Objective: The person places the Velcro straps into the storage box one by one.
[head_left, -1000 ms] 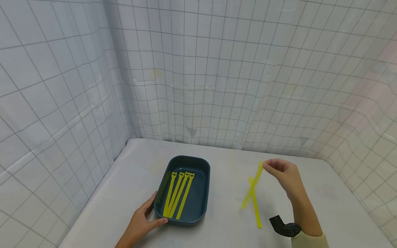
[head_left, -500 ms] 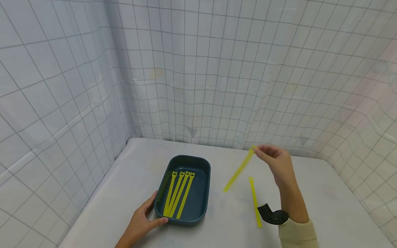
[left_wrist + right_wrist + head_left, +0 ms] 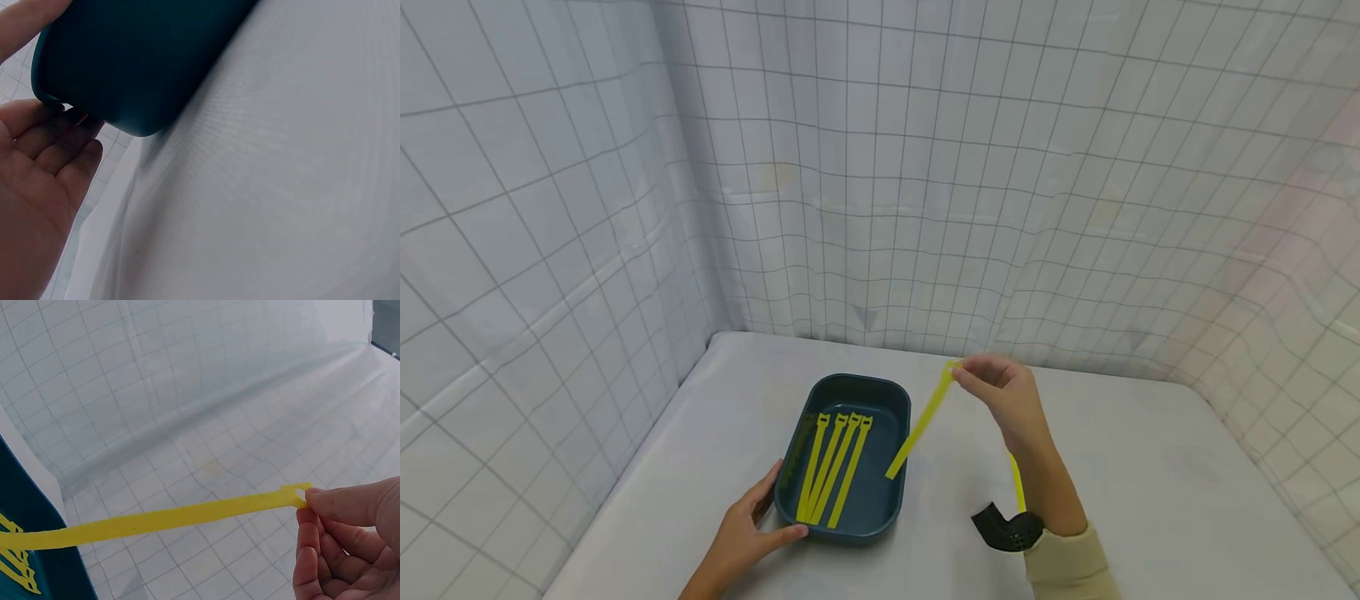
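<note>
A yellow hook-and-loop cable tie [image 3: 927, 419] hangs from my right hand [image 3: 1011, 404], which pinches it by the slotted head between thumb and fingers. Its free tail slants down over the right rim of a dark teal tray [image 3: 882, 496]. In the right wrist view the tie [image 3: 175, 516] stretches across to the tray's edge. Several similar yellow ties [image 3: 850, 473] lie side by side inside the tray, heads toward the far end. My left hand [image 3: 741, 533] grips the tray's near left corner, thumb on the front rim and fingers along the side.
Another yellow tie [image 3: 1017, 483] lies on the white table [image 3: 1157, 500], partly hidden behind my right forearm. A black wrist mount [image 3: 1009, 532] sticks out from that wrist. White grid-patterned curtains [image 3: 925, 208] enclose the table at the back and sides.
My right hand has lifted the cable tie off the table area and carried it leftward to the tray's right rim. The left hand and tray have stayed in place.
</note>
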`<state>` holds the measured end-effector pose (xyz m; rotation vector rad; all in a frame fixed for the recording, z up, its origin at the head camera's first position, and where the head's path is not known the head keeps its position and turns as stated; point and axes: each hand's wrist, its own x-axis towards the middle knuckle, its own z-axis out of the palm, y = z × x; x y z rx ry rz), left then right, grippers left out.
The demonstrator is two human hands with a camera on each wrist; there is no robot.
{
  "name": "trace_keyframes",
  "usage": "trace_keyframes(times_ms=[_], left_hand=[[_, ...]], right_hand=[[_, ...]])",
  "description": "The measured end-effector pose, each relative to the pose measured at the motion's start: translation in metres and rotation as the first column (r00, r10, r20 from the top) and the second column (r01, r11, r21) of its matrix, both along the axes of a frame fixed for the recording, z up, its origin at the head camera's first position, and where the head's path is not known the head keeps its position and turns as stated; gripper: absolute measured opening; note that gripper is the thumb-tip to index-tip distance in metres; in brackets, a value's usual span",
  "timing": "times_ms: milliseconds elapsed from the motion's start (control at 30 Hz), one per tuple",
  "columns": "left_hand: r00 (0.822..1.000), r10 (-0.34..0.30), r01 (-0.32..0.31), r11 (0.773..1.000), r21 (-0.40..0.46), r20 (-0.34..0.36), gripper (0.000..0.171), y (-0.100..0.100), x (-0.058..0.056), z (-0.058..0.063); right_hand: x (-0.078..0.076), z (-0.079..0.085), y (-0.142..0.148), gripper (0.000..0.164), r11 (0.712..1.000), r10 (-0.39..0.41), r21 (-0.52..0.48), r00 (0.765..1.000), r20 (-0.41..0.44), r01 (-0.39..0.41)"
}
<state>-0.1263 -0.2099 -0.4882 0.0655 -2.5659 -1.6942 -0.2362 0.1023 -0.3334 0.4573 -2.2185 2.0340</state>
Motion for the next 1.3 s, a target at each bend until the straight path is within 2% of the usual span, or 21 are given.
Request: trace_keyframes(times_ms=[167, 400, 633, 967, 1133, 1300], left_hand=[[1.000, 0.006, -0.006, 1.000, -0.014, 0.001, 0.095, 0.001, 0.000, 0.000], [1.000, -0.007, 0.007, 1.000, 0.013, 0.000, 0.094, 0.000, 0.001, -0.001], [1.000, -0.004, 0.003, 1.000, 0.023, 0.006, 0.094, 0.000, 0.001, -0.001], [1.000, -0.004, 0.003, 0.999, 0.036, 0.019, 0.094, 0.001, 0.002, 0.000], [1.000, -0.006, 0.005, 0.999, 0.032, 0.017, 0.094, 0.000, 0.001, 0.000], [1.000, -0.002, 0.001, 1.000, 0.020, 0.019, 0.094, 0.000, 0.001, -0.001]], right_hand=[[0.001, -0.011, -0.014, 0.025, 0.999, 0.039, 0.012, 0.999, 0.024, -0.040], [0.005, -0.025, -0.027, 0.023, 0.998, 0.040, 0.041, 0.994, 0.104, -0.044], [0.010, -0.035, -0.036, 0.019, 0.995, 0.100, 0.005, 0.985, 0.142, -0.102], [0.012, -0.048, -0.045, 0.019, 0.992, 0.129, -0.018, 0.974, 0.188, -0.127], [0.007, -0.057, -0.048, 0.019, 0.992, 0.122, 0.003, 0.973, 0.197, -0.125], [-0.002, -0.068, -0.049, 0.020, 0.994, 0.082, 0.048, 0.974, 0.210, -0.094]])
